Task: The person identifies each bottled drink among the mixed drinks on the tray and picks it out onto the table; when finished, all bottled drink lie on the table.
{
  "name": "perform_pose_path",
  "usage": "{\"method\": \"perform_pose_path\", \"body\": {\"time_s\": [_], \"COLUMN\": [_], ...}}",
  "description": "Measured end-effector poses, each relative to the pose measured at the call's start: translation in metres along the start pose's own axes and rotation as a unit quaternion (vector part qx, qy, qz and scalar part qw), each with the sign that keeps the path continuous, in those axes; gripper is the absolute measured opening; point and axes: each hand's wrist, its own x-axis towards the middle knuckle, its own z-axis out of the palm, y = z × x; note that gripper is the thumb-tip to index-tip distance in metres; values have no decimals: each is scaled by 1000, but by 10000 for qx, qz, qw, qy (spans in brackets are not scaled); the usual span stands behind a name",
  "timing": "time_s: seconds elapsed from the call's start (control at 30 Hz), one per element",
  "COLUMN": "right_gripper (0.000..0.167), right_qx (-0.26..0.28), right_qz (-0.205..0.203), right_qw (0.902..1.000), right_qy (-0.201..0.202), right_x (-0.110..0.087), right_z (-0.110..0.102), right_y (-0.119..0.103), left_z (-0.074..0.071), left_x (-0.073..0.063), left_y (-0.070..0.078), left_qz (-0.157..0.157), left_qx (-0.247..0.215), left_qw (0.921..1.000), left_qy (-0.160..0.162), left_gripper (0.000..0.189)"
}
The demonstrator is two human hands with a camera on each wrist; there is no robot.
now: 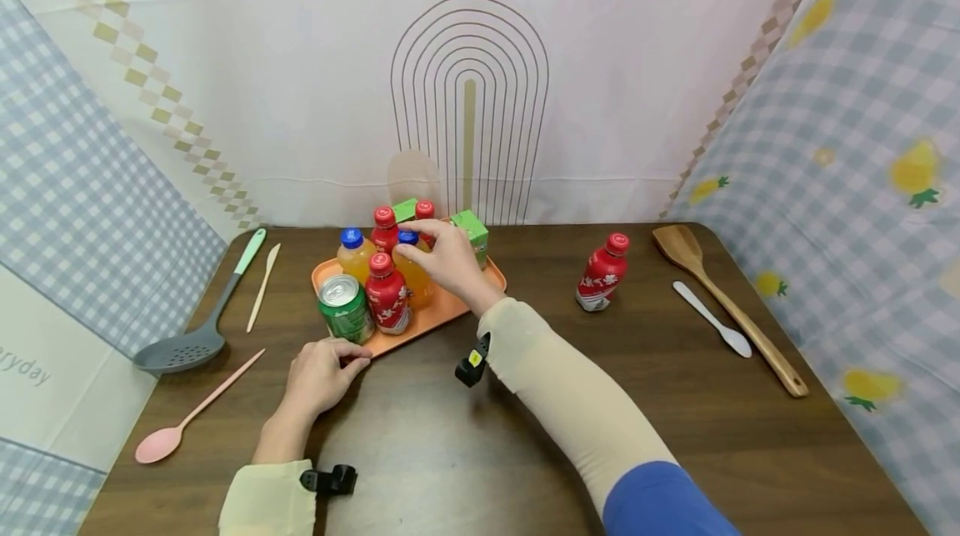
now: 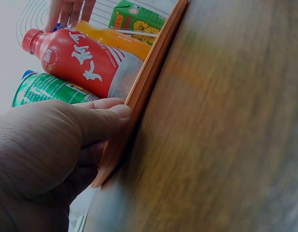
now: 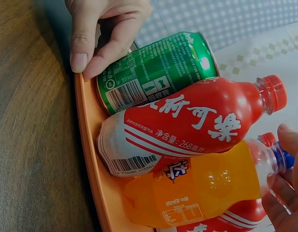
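My left hand (image 1: 322, 369) pinches the front left corner of an orange tray (image 1: 431, 328) between thumb and fingers. My right hand (image 1: 450, 257) reaches over the tray, thumb and fingers around the blue cap of an orange soda bottle (image 3: 206, 188). That bottle stands behind a red cola bottle (image 1: 387, 298). A green drink can (image 1: 348, 315) stands at the tray's left front, right by my left fingers. Another orange soda bottle (image 1: 354, 258) and two red-capped bottles (image 1: 384, 223) are farther back, partly hidden. A green drink carton (image 1: 470, 232) stands at the back right; another shows behind the bottles.
A lone red bottle (image 1: 602, 273) stands right of the tray. Beyond it lie a white spoon (image 1: 712, 319) and a wooden spatula (image 1: 720, 294). On the left are a grey slotted turner (image 1: 183, 348), a cream knife (image 1: 262, 290) and a pink spoon (image 1: 191, 415). Patterned cloth surrounds the table.
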Motion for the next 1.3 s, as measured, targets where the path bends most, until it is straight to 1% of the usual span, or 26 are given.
{"method": "perform_pose_path", "body": {"time_s": [0.1, 0.27, 0.53, 0.87, 1.07, 1.3], "right_gripper": [37, 33, 30, 28, 24, 24], "right_qx": [-48, -16, 21, 446, 629, 818], "right_qz": [69, 20, -13, -55, -230, -426], "right_qw": [9999, 9998, 9997, 9984, 9963, 9919], "right_qy": [68, 194, 260, 351, 535, 873], "right_x": [0, 1, 0, -9, -17, -30], "right_z": [2, 4, 4, -7, -18, -45], "right_y": [1, 2, 4, 6, 11, 20], "left_z": [0, 0, 0, 0, -1, -2], "left_x": [0, 0, -1, -1, -2, -1], "left_y": [0, 0, 1, 1, 1, 2], "left_qz": [15, 14, 41, 20, 34, 71], "left_qx": [13, 23, -17, -1, 25, 25], "left_qw": [10000, 10000, 10000, 10000, 10000, 10000], "left_qy": [-5, 4, 12, 39, 44, 49], "left_gripper": [6, 9, 5, 5, 6, 5]}}
